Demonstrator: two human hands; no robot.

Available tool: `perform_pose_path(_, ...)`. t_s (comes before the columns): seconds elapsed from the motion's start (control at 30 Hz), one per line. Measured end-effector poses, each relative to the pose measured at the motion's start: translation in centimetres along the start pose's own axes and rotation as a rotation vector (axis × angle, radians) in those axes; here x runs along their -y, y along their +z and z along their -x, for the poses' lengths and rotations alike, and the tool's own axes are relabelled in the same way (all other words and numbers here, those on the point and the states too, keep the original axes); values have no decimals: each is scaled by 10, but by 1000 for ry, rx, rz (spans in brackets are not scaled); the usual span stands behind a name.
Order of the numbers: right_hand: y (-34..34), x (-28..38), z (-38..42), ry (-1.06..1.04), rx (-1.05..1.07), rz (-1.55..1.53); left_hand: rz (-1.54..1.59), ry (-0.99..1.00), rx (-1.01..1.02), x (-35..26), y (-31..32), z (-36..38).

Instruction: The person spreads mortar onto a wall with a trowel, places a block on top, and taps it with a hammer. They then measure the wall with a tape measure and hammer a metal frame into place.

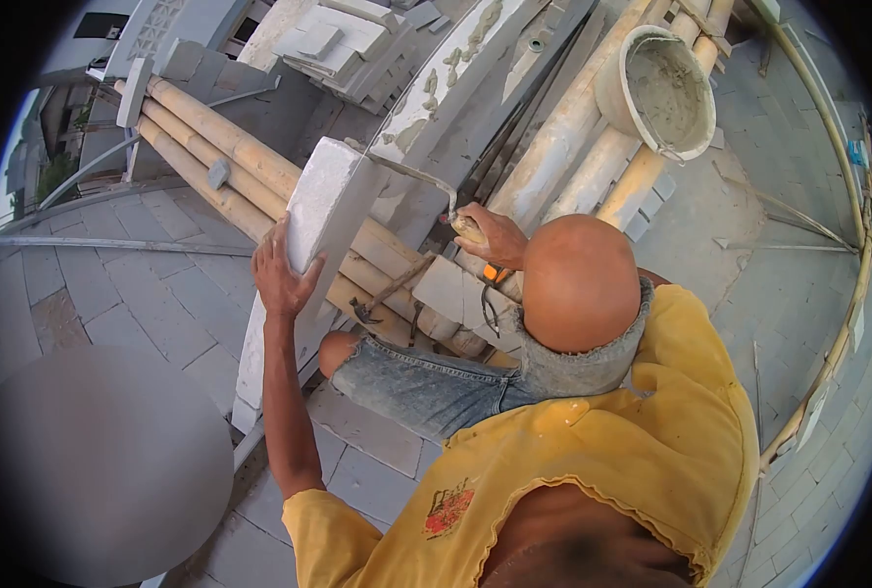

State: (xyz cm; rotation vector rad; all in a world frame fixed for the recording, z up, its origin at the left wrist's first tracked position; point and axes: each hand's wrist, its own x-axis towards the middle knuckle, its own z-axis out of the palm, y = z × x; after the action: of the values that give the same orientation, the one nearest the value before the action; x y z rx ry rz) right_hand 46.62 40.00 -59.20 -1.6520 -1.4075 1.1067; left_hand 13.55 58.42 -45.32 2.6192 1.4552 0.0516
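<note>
My left hand (284, 271) holds the near end of a white block (325, 196), thumb on one side and fingers on the other. The block sits in line with a white wall, beside its mortar-streaked top (446, 83). In my right hand (496, 238) is a trowel (421, 176), gripped by its wooden handle. Its bent metal neck reaches left to the far end of the block, where the blade shows only edge-on. A hammer (365, 312) lies on the bamboo poles between my hands, near my bent knee.
A bucket (607, 98) of wet mortar (666, 93) stands on thick bamboo poles (568, 137) at the upper right. White blocks (343, 49) are stacked beyond the wall. More bamboo poles (225, 162) run off to the left, with a small stone (218, 174) on them.
</note>
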Motion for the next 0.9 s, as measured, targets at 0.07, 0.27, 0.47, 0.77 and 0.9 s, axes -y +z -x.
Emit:
perform_pose_path(0.07, -5, -16, 22, -23, -61, -5, -2, 3, 0, 1, -2, 0)
perform_pose_path(0.27, -15, 0, 2, 227, -42, -198, 12, 8, 13, -4, -2, -4)
perform_pose_path(0.47, 23, 26, -62, -183, -14, -137, -5, 84, -14, -9, -3, -6)
perform_pose_path(0.77, 26, 6, 9, -127, 143, -197, 3, 83, 5, -6, -7, -4)
perform_pose_path(0.9, 7, -6, 28, 95, 97, -127, 1, 70, -9, -5, -6, 0)
